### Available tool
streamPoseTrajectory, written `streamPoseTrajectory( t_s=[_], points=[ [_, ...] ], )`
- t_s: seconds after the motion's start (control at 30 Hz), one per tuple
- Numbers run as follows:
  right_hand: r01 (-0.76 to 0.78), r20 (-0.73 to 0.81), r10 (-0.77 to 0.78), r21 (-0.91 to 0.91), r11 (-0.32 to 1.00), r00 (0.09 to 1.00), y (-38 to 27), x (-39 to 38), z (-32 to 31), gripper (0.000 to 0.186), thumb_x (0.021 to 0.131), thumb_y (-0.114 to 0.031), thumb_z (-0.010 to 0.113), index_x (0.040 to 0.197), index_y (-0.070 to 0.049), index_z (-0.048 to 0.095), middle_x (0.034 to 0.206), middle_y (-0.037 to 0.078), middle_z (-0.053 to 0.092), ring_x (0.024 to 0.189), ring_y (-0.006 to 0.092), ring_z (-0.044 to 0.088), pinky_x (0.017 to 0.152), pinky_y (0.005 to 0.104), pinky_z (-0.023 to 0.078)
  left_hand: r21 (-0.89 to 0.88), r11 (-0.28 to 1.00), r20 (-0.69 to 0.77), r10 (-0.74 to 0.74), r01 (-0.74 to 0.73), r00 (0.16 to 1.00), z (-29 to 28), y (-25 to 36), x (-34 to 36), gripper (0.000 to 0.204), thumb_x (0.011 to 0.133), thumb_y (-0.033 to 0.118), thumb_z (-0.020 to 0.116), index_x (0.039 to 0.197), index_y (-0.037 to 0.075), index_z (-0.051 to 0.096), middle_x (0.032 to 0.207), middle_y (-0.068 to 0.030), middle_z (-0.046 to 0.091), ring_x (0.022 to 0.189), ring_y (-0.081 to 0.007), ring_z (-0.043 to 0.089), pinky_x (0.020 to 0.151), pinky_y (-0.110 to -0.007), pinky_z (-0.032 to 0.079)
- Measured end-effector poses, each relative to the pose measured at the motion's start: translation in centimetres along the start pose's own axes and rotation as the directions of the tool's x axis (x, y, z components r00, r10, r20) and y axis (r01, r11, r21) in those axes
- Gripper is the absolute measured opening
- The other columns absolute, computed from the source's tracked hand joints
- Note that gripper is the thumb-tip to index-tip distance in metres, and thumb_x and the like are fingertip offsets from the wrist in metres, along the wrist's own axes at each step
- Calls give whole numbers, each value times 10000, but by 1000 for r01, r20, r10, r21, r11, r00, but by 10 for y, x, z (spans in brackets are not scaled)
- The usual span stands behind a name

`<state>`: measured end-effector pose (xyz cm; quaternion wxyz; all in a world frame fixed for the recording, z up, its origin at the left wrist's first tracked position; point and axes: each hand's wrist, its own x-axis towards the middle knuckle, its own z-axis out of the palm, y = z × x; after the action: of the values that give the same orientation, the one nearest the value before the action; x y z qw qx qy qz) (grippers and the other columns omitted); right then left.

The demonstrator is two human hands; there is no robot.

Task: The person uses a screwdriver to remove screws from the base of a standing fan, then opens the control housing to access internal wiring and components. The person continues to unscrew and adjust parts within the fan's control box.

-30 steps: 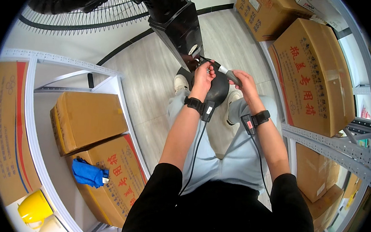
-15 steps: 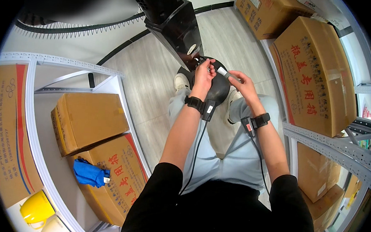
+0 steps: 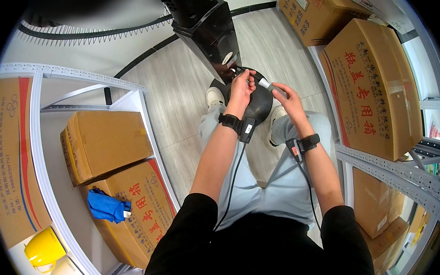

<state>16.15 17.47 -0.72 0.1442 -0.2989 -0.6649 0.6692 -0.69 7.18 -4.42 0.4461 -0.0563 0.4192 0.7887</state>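
Note:
A black fan with a wire guard [image 3: 86, 30] and a square column [image 3: 210, 37] stands on a round black base [image 3: 259, 104]. My left hand [image 3: 242, 91] is curled at the foot of the column, pinching something small, partly metallic, beside black wiring; I cannot make out what it is. My right hand [image 3: 289, 101] holds a grey cylindrical object with a white end [image 3: 266, 85], pointed toward my left hand over the base. Each wrist wears a black strapped device with a cable.
Cardboard boxes fill a metal rack [image 3: 118, 88] on my left, with a blue cloth [image 3: 104, 203] and a yellow mug [image 3: 42, 247]. More boxes [image 3: 367, 85] sit on the right rack [image 3: 397, 174]. Both my feet are on the wood-look floor [image 3: 176, 110] beside the base.
My right fingers have shifted on the grey object, reaching further up it, and its white end sits slightly differently. My left hand stays at the column's foot; the view has tilted slightly.

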Motion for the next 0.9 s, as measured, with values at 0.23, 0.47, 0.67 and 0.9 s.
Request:
streamPoseTrajectory(
  t_s=[0.23, 0.47, 0.67, 0.9],
  points=[
    [61, -38, -62, -35, 998, 997, 0, 1, 0, 281, 928, -185, 663, 1186, -74, 669, 958, 13, 676, 823, 79, 625, 712, 231, 482, -4, 1000, 2, -11, 11, 1000, 3, 1, -1, 262, 999, 253, 540, 975, 14, 643, 706, 11, 489, 602, -92, 451, 538, -249, 381],
    [-178, 46, 174, 137, 974, 984, -7, -2, 2, 279, 982, -262, 585, 1211, -115, 648, 834, -50, 613, 688, 24, 586, 536, 176, 361, 59, 998, -22, 26, -25, 999, 2, -1, 1, 274, 986, 259, 576, 1017, -4, 646, 738, 5, 503, 627, -97, 458, 565, -247, 393],
    [224, -109, -249, -198, 954, 962, 5, 5, 2, 277, 880, -196, 709, 1144, -115, 691, 1009, 41, 703, 912, 135, 658, 775, 266, 502, 16, 1000, 17, 16, -17, 1000, 3, -2, 2, 286, 1002, 257, 546, 1064, -9, 632, 738, 3, 502, 626, -99, 457, 569, -248, 399],
    [289, -55, -314, -268, 919, 948, 2, 6, -2, 321, 800, -105, 754, 1118, -106, 706, 1163, 63, 683, 1043, 204, 651, 901, 303, 492, 7, 1000, 7, -4, 4, 1000, -1, -1, 3, 273, 1012, 232, 517, 1057, -15, 623, 738, -3, 508, 631, -105, 460, 572, -249, 398]
  ],
)
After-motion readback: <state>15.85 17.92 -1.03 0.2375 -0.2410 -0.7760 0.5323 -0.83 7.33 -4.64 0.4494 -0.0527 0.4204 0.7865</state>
